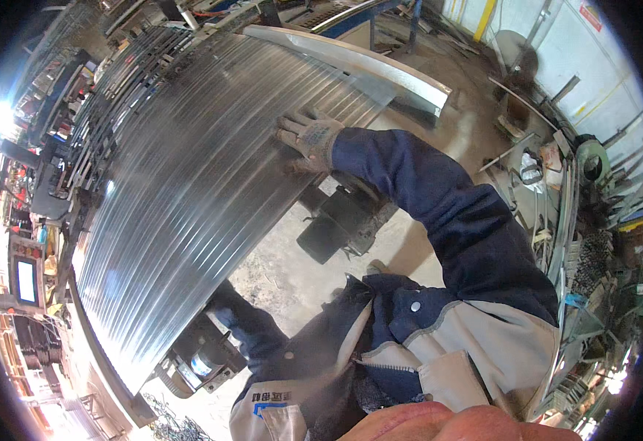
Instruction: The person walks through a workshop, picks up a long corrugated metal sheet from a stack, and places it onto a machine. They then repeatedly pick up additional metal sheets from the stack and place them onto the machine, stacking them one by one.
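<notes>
Metal bars [189, 169] lie directly beneath the gloved right fingers [290, 126].

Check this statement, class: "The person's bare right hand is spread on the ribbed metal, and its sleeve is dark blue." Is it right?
Not quite: in the head view, the right hand wears a glove. It is spread on the ribbed metal, and its sleeve is dark blue.
</notes>
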